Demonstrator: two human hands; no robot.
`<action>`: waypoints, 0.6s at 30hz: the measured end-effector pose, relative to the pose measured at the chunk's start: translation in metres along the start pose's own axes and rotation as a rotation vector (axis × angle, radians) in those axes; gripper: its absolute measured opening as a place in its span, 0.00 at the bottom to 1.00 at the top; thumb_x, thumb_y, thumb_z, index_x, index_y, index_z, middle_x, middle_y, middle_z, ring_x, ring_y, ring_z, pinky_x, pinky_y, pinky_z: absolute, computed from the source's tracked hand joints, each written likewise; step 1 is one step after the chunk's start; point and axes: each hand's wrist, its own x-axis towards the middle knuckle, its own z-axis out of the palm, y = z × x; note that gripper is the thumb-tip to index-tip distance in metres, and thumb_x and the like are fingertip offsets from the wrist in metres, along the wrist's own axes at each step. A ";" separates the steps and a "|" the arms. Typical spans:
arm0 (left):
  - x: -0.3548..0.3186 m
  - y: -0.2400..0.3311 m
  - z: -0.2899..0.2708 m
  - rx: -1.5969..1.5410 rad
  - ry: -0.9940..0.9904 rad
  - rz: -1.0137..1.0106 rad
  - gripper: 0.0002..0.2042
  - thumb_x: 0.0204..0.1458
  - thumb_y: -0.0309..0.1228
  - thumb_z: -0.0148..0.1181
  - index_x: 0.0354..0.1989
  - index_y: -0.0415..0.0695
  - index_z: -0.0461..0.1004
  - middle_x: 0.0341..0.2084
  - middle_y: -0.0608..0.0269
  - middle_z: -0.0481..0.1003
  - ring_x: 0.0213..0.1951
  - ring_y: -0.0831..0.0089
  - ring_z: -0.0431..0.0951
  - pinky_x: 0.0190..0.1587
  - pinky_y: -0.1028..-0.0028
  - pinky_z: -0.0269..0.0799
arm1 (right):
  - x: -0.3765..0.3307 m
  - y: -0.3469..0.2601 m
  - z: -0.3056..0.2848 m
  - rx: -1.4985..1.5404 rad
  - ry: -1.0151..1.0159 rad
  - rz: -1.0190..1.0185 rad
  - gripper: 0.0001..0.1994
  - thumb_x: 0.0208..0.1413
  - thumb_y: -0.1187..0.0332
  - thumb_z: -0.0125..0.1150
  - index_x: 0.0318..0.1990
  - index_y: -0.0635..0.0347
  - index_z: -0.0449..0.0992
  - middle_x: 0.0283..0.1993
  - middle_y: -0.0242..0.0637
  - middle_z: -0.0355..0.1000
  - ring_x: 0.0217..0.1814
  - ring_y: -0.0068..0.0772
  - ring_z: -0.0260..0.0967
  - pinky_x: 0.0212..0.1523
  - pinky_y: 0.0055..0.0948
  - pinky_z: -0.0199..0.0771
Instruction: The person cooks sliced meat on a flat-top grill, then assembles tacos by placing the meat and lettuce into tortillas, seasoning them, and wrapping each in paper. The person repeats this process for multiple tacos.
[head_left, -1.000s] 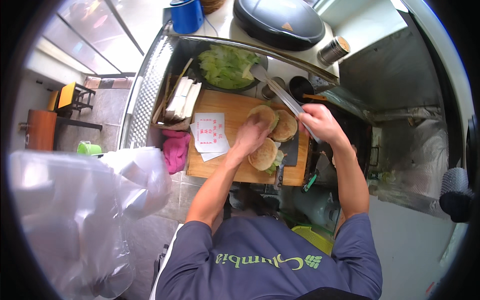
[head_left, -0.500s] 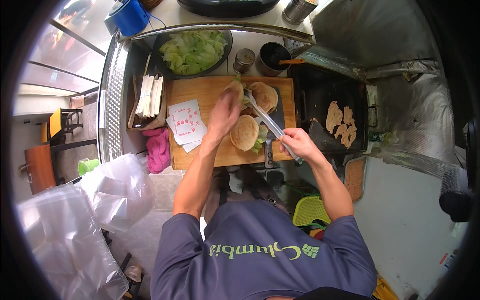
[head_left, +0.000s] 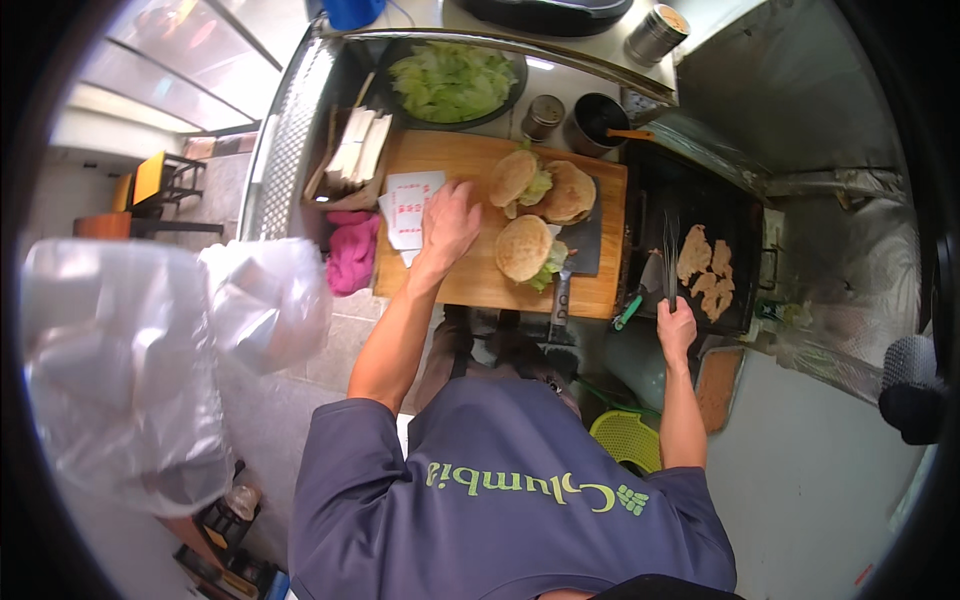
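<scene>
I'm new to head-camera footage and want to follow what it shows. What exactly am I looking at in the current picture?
There is no machine here: these are a person's two bare hands. A wide fisheye camera worn on the head looks down, so straight edges bend near the rim.

On the wooden board lie three round breads, with greens poking out, and white papers. Beyond the board is a heap of shredded lettuce.

The right hand holds metal tongs by the dark griddle, where flat food pieces lie. The left hand is at the papers; whether it grips one is unclear.
</scene>
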 end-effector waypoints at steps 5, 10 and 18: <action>-0.042 -0.043 -0.038 0.252 0.045 -0.132 0.19 0.52 0.34 0.63 0.51 0.38 0.76 0.46 0.41 0.75 0.48 0.42 0.75 0.51 0.51 0.73 | -0.006 0.000 0.005 -0.063 0.097 -0.045 0.35 0.56 0.42 0.64 0.56 0.69 0.76 0.52 0.57 0.73 0.56 0.58 0.70 0.55 0.49 0.71; -0.028 -0.032 -0.022 0.368 0.038 -0.177 0.19 0.51 0.37 0.64 0.48 0.37 0.77 0.43 0.42 0.75 0.48 0.44 0.75 0.49 0.51 0.74 | -0.020 -0.037 -0.016 0.328 0.032 -0.068 0.32 0.57 0.48 0.66 0.57 0.69 0.75 0.51 0.53 0.73 0.50 0.50 0.73 0.52 0.41 0.73; -0.002 -0.054 -0.008 0.329 -0.033 -0.157 0.14 0.47 0.31 0.57 0.39 0.36 0.80 0.37 0.39 0.78 0.39 0.40 0.80 0.44 0.52 0.78 | -0.083 -0.113 -0.035 0.668 -0.026 -0.240 0.18 0.59 0.61 0.65 0.50 0.68 0.78 0.44 0.47 0.76 0.41 0.39 0.76 0.44 0.33 0.77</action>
